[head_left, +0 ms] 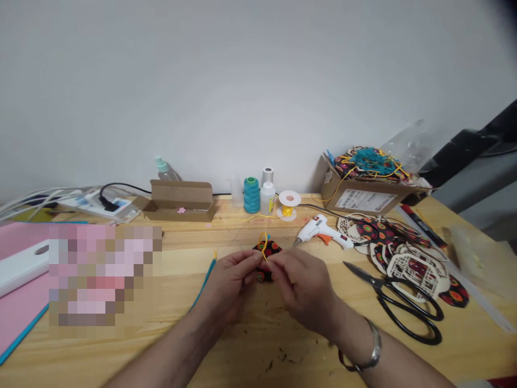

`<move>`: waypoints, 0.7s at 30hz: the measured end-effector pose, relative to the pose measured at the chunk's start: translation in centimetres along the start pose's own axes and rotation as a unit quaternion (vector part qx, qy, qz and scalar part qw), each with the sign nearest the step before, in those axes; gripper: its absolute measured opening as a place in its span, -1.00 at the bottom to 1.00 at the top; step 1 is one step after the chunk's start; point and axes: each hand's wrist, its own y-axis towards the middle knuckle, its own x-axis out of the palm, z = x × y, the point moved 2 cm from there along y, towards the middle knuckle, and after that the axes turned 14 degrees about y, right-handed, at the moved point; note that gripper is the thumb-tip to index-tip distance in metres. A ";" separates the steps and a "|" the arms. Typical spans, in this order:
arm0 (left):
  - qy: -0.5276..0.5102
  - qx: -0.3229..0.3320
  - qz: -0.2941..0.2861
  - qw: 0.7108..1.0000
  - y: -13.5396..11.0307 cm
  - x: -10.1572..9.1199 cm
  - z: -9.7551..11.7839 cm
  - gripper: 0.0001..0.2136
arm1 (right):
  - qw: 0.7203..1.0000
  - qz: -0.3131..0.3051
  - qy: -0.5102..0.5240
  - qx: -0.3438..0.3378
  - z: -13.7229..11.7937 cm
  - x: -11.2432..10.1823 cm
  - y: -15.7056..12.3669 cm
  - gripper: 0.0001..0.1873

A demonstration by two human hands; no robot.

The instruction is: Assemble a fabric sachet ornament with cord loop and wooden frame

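Just in front of me, my left hand (232, 280) is closed, with thumb and fingertips pinching the edge of a small dark fabric piece (274, 247) printed with red and green flowers. A loop of yellow cord (264, 241) stands up from the top of that piece. My right hand (305, 283) is closed too, its fingertips pinched on the cord close to my left thumb. Both hands cover much of the fabric. Beside my left wrist lies a teal tassel (205, 283) with yellow ends.
Black-handled scissors (379, 283) lie right of my right hand, near patterned cutouts (420, 269). A white glue gun (321, 231) lies beyond it. Behind stand a teal thread cone (251, 195), a yellow cord spool (290, 199), an open cardboard box (181, 194) and a filled carton (363, 199).
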 end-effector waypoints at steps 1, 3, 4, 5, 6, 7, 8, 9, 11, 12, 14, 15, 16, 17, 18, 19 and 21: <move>0.013 0.000 -0.001 1.000 0.0 0.0 0.1 -0.83 | 0.994 0.022 0.073 0.082 0.6 -0.1 0.2 -0.81; 0.034 -0.001 -0.008 0.999 -0.1 0.1 0.2 -0.83 | 0.949 0.036 0.214 0.228 1.6 0.0 0.5 -0.82; 0.046 -0.002 -0.014 0.999 -0.2 0.1 0.1 -0.83 | 0.921 0.031 0.269 0.279 2.0 0.2 0.6 -0.81; 0.060 -0.003 -0.020 0.998 -0.2 0.2 0.1 -0.83 | 0.898 0.022 0.308 0.312 2.3 0.4 0.8 -0.80; 0.074 -0.002 -0.026 0.997 -0.3 0.2 0.0 -0.83 | 0.884 0.016 0.330 0.330 2.5 0.5 0.9 -0.79; 0.087 -0.003 -0.034 0.996 -0.4 0.2 -0.1 -0.83 | 0.879 0.015 0.336 0.337 2.6 0.5 0.9 -0.80; 0.099 -0.004 -0.042 0.994 -0.5 0.3 -0.2 -0.83 | 0.879 0.017 0.336 0.338 2.7 0.6 1.0 -0.80; 0.111 -0.005 -0.051 0.993 -0.6 0.3 -0.3 -0.84 | 0.882 0.019 0.333 0.333 2.6 0.5 1.0 -0.80; 0.137 -0.001 -0.058 0.989 -0.7 0.3 -0.4 -0.84 | 0.890 0.021 0.325 0.318 2.5 0.5 0.9 -0.79; 0.151 0.006 -0.060 0.987 -0.8 0.4 -0.3 -0.84 | 0.894 0.023 0.320 0.312 2.4 0.5 0.8 -0.79; 0.175 0.026 -0.056 0.983 -0.9 0.4 -0.2 -0.84 | 0.900 0.029 0.312 0.304 2.4 0.4 0.8 -0.80; 0.178 0.033 -0.056 0.982 -0.9 0.4 -0.2 -0.84 | 0.900 0.032 0.313 0.302 2.4 0.4 0.8 -0.80; 0.176 0.035 -0.056 0.982 -0.9 0.4 -0.1 -0.84 | 0.898 0.033 0.318 0.303 2.4 0.5 0.8 -0.79; 0.171 0.034 -0.057 0.983 -0.8 0.4 -0.1 -0.83 | 0.893 0.029 0.327 0.307 2.5 0.5 0.9 -0.77; 0.165 0.031 -0.056 0.984 -0.8 0.4 -0.1 -0.83 | 0.887 0.019 0.341 0.312 2.5 0.5 0.9 -0.74; 0.158 0.029 -0.054 0.985 -0.7 0.3 -0.1 -0.84 | 0.878 0.006 0.358 0.319 2.4 0.6 1.0 -0.70; 0.150 0.030 -0.049 0.987 -0.6 0.2 -0.1 -0.84 | 0.856 -0.026 0.396 0.332 2.2 0.7 1.1 -0.65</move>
